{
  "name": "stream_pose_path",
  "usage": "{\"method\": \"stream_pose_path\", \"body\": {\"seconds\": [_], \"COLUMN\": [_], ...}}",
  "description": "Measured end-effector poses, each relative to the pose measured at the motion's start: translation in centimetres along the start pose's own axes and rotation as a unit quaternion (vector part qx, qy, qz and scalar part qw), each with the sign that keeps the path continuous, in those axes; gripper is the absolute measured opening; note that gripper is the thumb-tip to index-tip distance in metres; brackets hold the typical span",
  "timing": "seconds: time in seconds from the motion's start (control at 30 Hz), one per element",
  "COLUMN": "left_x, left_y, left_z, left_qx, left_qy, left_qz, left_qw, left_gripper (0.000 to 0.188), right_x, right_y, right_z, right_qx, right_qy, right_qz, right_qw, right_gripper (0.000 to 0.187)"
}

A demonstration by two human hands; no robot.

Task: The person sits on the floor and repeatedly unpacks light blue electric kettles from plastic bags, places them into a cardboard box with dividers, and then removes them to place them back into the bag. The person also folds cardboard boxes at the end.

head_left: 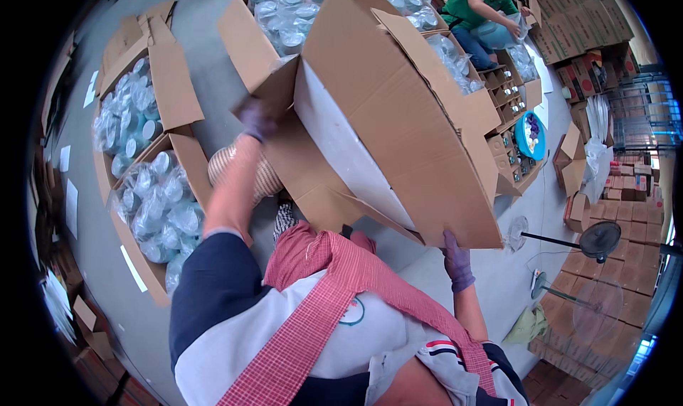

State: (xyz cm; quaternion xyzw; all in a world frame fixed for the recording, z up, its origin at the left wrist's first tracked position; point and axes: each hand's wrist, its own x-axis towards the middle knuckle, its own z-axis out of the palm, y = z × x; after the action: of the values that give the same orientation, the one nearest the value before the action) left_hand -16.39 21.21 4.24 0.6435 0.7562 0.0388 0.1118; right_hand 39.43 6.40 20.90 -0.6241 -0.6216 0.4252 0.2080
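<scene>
A large brown cardboard box (388, 107) is tilted in front of me, its flaps spread and a white sheet (341, 132) lining the inside. My right hand (457, 265), in a purple glove, grips the box's lower right corner edge. At the box's left side, my left hand (256, 120), also gloved in purple, is at a raised flap (276, 84). Motion smears its fingers, so their hold cannot be made out. Below the left forearm a woven round seat (245, 171) is partly hidden.
To the left stand open cartons (186, 185) of plastic-wrapped clear jars; more wrapped jars (288, 15) fill boxes ahead. A co-worker in green (473, 4) handles a bag at the far right. A blue basin (530, 136), standing fans (600, 241) and stacked cartons (626, 246) are on the right.
</scene>
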Motion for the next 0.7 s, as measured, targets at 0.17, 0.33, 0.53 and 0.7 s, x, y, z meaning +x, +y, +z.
{"method": "stream_pose_path", "body": {"seconds": [0.17,0.33,0.53,0.7], "left_x": [3.0,-10.2,-25.9,-44.0], "left_y": [4.4,13.5,9.3,-2.7], "left_z": [-11.4,-8.9,-9.7,-18.9], "left_qx": [-0.210,0.006,0.135,0.162], "left_qy": [0.275,-0.006,-0.069,0.098], "left_qz": [0.176,0.359,0.170,-0.170], "left_qw": [0.922,0.933,0.974,0.967], "left_gripper": [0.081,0.076,0.008,0.027], "right_x": [-1.1,1.9,4.3,10.6], "right_y": [0.5,3.3,-1.0,4.6], "right_z": [-0.1,-2.7,0.4,3.6], "right_qx": [-0.065,-0.273,0.135,-0.002], "right_qy": [0.043,-0.006,-0.038,-0.088], "right_qz": [-0.011,-0.261,0.029,-0.150], "right_qw": [0.997,0.926,0.990,0.985], "right_gripper": [0.031,0.036,0.053,0.052]}}
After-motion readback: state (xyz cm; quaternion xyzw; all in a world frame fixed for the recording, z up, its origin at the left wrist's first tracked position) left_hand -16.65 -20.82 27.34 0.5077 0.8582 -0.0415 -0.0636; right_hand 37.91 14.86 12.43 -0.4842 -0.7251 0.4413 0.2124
